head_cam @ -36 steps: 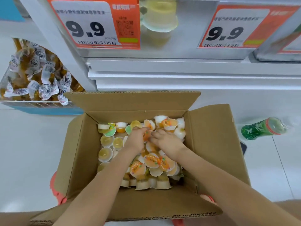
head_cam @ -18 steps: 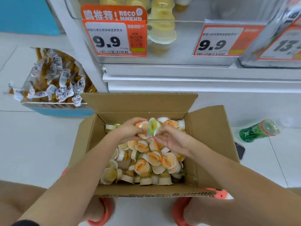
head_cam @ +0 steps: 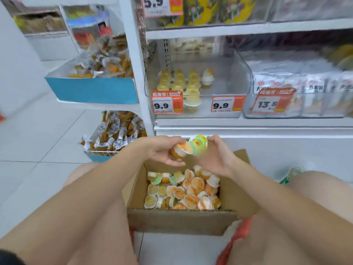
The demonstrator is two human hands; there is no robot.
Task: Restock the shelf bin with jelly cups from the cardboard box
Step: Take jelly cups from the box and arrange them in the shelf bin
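Observation:
An open cardboard box [head_cam: 177, 220] stands on the floor between my knees, holding several loose jelly cups [head_cam: 183, 190] with orange and green lids. Above its far edge my left hand [head_cam: 164, 150] and my right hand [head_cam: 217, 159] together hold a small cluster of jelly cups [head_cam: 191, 147]. The left hand's fingers curl round an orange-lidded cup, and the right hand's fingers curl round a green-lidded one. Straight ahead, the clear shelf bin [head_cam: 225, 73] holds a few stacks of yellow jelly cups [head_cam: 179, 81] on its left side; its right side is bare.
Price tags reading 9.9 [head_cam: 167, 102] hang on the bin's front. Another clear bin of white packets [head_cam: 298, 88] sits to the right. Blue trays of wrapped snacks [head_cam: 99, 88] stand at the left. A green bottle [head_cam: 290, 175] lies on the tiled floor by my right knee.
Both hands rose out of the box with jelly cups held between them, and my view lifted from the box toward the shelf bin.

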